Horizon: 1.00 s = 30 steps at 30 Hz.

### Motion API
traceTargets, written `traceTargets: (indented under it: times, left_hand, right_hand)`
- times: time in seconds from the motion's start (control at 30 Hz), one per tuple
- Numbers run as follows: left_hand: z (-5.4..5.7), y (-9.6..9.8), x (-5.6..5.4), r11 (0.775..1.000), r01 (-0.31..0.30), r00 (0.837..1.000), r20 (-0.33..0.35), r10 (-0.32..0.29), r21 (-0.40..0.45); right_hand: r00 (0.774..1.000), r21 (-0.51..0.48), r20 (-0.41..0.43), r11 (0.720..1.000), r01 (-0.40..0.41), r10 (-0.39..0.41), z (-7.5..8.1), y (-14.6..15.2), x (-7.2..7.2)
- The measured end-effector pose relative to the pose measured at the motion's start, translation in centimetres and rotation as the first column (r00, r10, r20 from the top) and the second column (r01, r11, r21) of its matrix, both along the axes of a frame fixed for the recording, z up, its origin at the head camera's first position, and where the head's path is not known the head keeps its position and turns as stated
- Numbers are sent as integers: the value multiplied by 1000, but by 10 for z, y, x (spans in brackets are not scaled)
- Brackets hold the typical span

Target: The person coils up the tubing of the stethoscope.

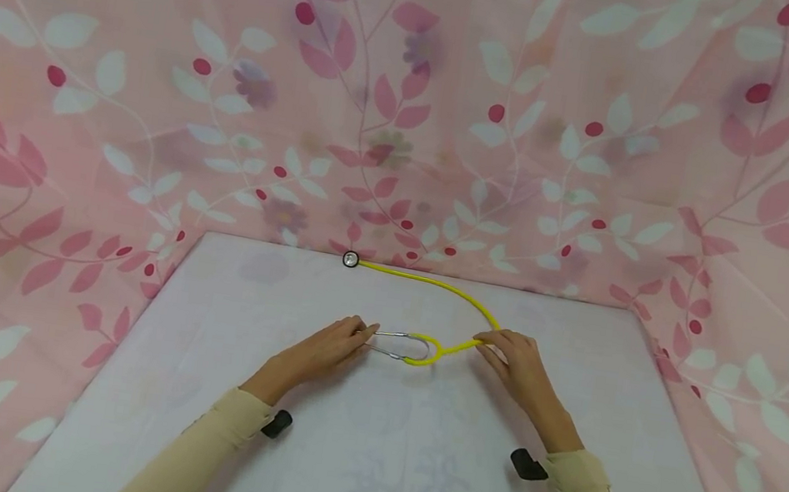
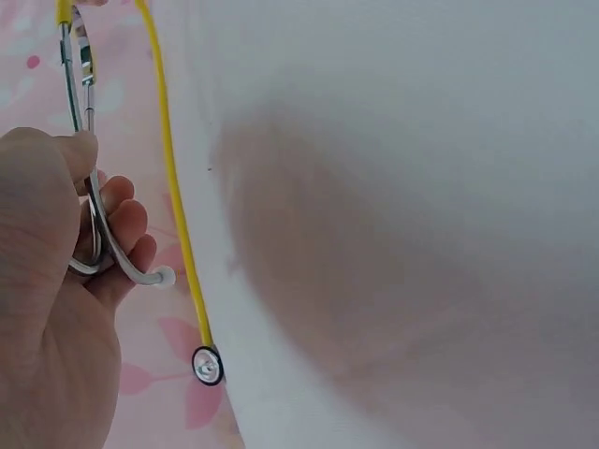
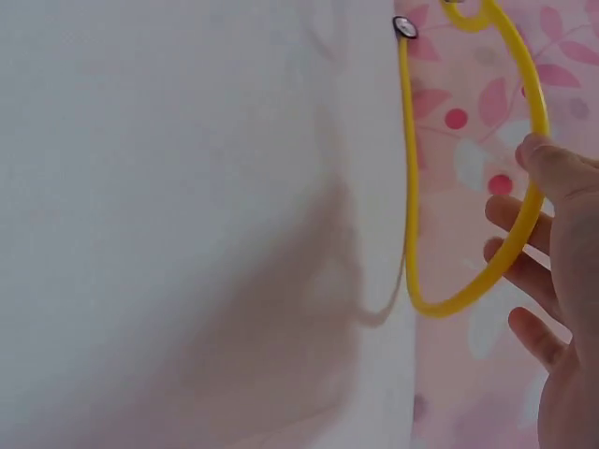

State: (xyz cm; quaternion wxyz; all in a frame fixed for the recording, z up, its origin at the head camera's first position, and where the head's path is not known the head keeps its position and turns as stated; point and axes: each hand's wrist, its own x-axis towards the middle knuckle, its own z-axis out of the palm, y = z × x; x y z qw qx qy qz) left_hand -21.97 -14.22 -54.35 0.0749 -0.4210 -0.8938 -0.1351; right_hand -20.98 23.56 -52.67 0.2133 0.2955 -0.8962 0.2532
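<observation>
A stethoscope (image 1: 467,294) with yellow tubing spans the space between both hands. The left hand (image 1: 333,348) grips its metal ear tubes; in the left wrist view the thumb presses on these tubes (image 2: 73,103), with fingers curled behind and one white ear tip (image 2: 165,276) poking out. On the other side the right hand (image 1: 517,368) pinches the yellow tube past its Y-fork (image 1: 440,353); the right wrist view shows thumb and fingers around the tube (image 3: 535,103). From there the tubing bends back to the round chest piece (image 1: 351,258), at the table's far edge.
The table (image 1: 364,460) has a pale white cover. Pink cloth (image 1: 413,114) with leaf patterns hangs behind it and along both sides. A dark wrist device shows under each sleeve, one at the left (image 1: 277,424), one at the right (image 1: 528,465).
</observation>
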Motion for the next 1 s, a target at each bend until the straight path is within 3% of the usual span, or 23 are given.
traceTargets:
  times: [0.13,0.27,0.4,0.5,0.6,0.73,0.83,1.0]
  left_hand:
    - [7,1,3,999,-2,1000,-1,2,35]
    - [14,6,8,997,42,999,-25,-40,71]
    - [22,16,13,992,96,993,-72,-90,88]
    - [29,24,17,989,119,990,-91,-111,92]
    - [34,29,18,989,117,990,-89,-109,89]
    - [39,34,19,988,121,990,-88,-113,91]
    - [42,37,19,983,142,987,-92,-132,116]
    - [46,41,16,976,156,987,-71,-147,150]
  right_hand:
    - [999,-73,-15,997,-38,37,9,-9,-9]
    - [994,-162,-34,980,-112,108,18,-24,-21]
    - [982,-271,15,946,-178,189,22,-45,-31]
    - [964,-354,106,915,-192,243,21,-60,-35]
    - [928,-414,208,887,-204,310,24,-72,-31]
    - [839,-519,332,826,-219,431,27,-82,-25]
    - [779,-592,372,775,-220,505,18,-85,-28]
    - [738,-651,425,744,-153,524,7,-93,-32]
